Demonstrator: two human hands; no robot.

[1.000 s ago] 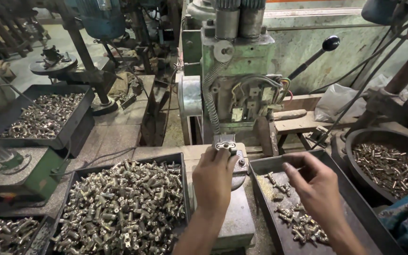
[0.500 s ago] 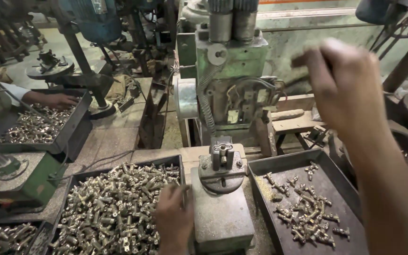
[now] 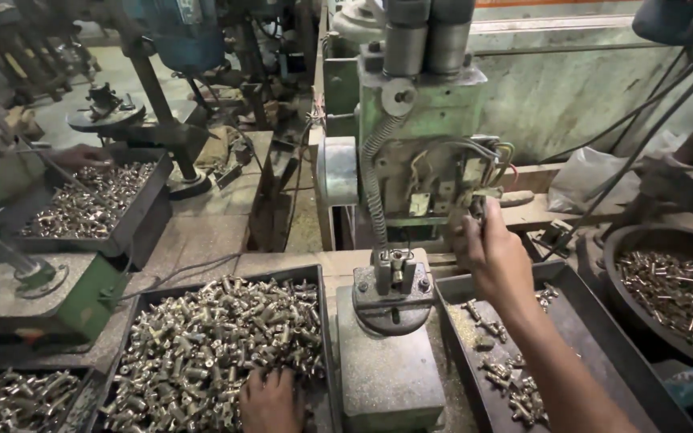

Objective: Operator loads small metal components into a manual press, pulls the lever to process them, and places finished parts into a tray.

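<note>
A: Where was the left hand (image 3: 270,398) placed?

B: It was laid, fingers spread, on the brass fittings (image 3: 210,345) in the near left tray (image 3: 324,321); nothing was seen clamped.

A: And the right hand (image 3: 492,255)?

B: It was raised and closed around the lever (image 3: 477,207) on the right of the green drill press (image 3: 419,152). The fixture (image 3: 393,277) was left untouched between the trays.

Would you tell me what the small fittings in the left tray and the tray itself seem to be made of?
The fittings look like bright, brass-toned metal: they glint yellowish-silver. The tray looks like dark, dull sheet metal with thin, worn walls, probably steel. The left hand rests among the fittings.
</note>
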